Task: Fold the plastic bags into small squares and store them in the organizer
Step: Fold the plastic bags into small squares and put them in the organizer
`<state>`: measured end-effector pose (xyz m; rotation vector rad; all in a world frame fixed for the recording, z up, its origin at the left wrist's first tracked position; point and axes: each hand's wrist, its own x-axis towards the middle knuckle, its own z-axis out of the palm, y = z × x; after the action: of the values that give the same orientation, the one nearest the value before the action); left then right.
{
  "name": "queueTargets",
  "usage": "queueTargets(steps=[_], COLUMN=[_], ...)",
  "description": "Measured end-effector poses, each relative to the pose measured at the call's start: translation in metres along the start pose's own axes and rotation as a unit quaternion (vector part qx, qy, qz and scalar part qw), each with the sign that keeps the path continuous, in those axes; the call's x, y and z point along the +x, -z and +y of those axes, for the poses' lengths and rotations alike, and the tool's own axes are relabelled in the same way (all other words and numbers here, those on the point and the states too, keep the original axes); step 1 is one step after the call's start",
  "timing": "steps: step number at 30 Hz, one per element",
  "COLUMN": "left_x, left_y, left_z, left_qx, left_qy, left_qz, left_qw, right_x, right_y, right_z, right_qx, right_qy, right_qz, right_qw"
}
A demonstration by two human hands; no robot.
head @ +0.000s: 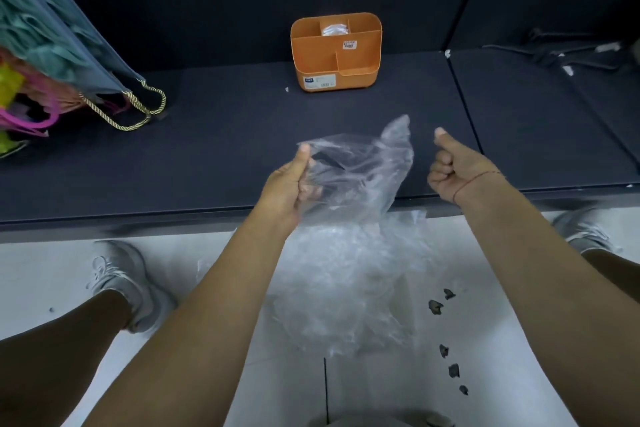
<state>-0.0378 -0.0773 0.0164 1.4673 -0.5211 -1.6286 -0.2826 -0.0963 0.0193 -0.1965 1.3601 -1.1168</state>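
While fingers of left hand (pixel 285 185) grasp clear bag (pixel 370 166), right hand (pixel 453 170) clenched empty, orange organizer (pixel 317 62) beyond, gift bag (pixel 52 28) far left

Light: even, diffuse, moderate; shadows soft. Sheen: crumpled clear plastic bag (pixel 367 163). Blur: grey lace-up sneakers (pixel 117 274), frame corners. Distortion: dark matte table (pixel 207 166) edge bows.

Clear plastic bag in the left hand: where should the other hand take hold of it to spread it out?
Probably the raised crumpled corner at the upper right of the clear plastic bag, pinched from the right. The left hand grips the opposite edge, and the empty right hand sits just beside that peak, so pulling apart should flatten it.
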Motion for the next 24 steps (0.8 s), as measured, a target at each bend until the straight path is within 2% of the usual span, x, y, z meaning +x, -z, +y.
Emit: queueTargets(steps=[3,5,7,8,9,11,14,19,22,24], left_x=[-0.003,-0.004,-0.009,-0.013,-0.014,-0.016,-0.007,0.001,0.007,0.008], left_y=[-0.001,-0.001,-0.005,-0.008,-0.01,-0.01,0.002,0.02,0.025,0.024], left_z=[0.007,0.008,0.01,0.012,0.012,0.011,0.008,0.02,0.027,0.03], left_qx=[-0.161,-0.208,-0.232,-0.235,-0.232,-0.235,-0.26,-0.303,-0.334,-0.344], left_qy=[0.059,0.093,0.113,0.111,0.108,0.107,0.132,0.123,0.111,0.107], left_qz=[-0.012,-0.02,-0.023,-0.036,-0.043,-0.051,-0.018,0.011,0.035,0.042], left_qw=[0.985,0.973,0.966,0.965,0.966,0.965,0.957,0.945,0.935,0.932], right_x=[-0.01,-0.018,-0.029,-0.034,-0.036,-0.035,-0.026,-0.013,-0.004,-0.003], right_y=[-0.001,-0.006,-0.017,-0.024,-0.03,-0.043,-0.054,-0.04,-0.032,-0.031], right_z=[0.006,0.025,0.052,0.063,0.072,0.079,0.074,0.053,0.049,0.054], right_qx=[0.028,-0.08,-0.221,-0.26,-0.276,-0.267,-0.227,-0.276,-0.24,-0.247], right_qy=[0.01,0.011,0.021,0.032,0.055,0.116,0.14,0.12,0.081,0.092], right_qz=[-0.031,-0.117,-0.212,-0.227,-0.215,-0.136,-0.052,-0.039,-0.04,-0.07], right_qw=[0.999,0.99,0.952,0.938,0.935,0.947,0.962,0.953,0.967,0.962])
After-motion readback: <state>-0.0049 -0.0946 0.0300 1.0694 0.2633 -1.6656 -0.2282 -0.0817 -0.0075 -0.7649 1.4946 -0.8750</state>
